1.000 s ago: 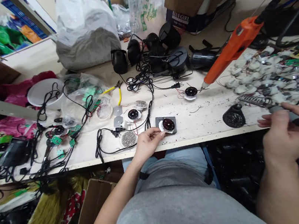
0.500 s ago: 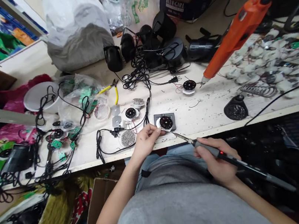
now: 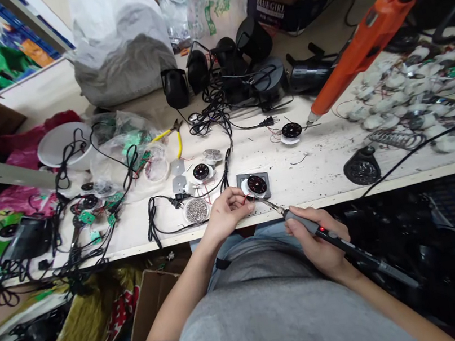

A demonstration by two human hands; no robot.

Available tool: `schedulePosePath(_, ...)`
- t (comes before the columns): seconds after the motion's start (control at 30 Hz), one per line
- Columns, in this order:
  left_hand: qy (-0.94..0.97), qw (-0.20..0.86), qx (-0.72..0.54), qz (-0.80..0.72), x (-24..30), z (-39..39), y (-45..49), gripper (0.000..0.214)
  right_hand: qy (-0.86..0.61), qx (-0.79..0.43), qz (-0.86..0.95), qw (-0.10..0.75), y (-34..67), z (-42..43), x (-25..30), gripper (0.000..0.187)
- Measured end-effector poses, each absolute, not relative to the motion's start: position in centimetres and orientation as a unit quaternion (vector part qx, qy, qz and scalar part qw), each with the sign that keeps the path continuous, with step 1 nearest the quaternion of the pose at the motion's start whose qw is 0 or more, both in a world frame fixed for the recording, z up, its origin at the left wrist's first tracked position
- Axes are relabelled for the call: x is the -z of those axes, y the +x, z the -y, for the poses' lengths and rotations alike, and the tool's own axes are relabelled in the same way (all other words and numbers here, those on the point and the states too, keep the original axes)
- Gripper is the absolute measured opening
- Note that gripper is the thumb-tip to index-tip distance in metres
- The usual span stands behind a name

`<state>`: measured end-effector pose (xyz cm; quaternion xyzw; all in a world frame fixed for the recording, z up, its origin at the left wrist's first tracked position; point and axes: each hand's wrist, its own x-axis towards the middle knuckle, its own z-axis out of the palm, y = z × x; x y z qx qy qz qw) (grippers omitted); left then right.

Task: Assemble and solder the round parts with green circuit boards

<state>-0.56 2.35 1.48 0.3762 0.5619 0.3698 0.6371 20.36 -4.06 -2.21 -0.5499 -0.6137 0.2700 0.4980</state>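
Note:
My right hand (image 3: pixel 320 236) is wrapped round a soldering iron (image 3: pixel 303 220) with a grey grip and a lit red light. Its metal tip points left and reaches the near edge of a small round part (image 3: pixel 257 185) with a black dial-like face and a white body. This part rests on a dark square block (image 3: pixel 240 180) near the table's front edge. My left hand (image 3: pixel 229 210) is closed beside it, pinching a thin red wire (image 3: pixel 247 196) at the part's lower left. Whether the tip touches the wire is too small to tell.
An orange electric screwdriver (image 3: pixel 364 53) hangs at the right above another round part (image 3: pixel 291 131). A dish of small metal pieces (image 3: pixel 196 211), yellow-handled pliers (image 3: pixel 177 138) and tangled black cables (image 3: pixel 211 116) lie leftward. A black stand (image 3: pixel 361 166) sits right, before piled white parts (image 3: pixel 408 92).
The soldering iron has moved left and its tip is now at the round part's near edge. My left fingers have shifted slightly down and right, with a red wire now showing.

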Motion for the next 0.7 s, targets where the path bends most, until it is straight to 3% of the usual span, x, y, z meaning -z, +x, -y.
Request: schedulePosePath(0.7,0.313,0.685,-0.385,-0.533,-1.56,-2.62,-0.97,0.043,-0.55,-0.274,0.616,0.494,20.09,4.0,2.42,0.026)
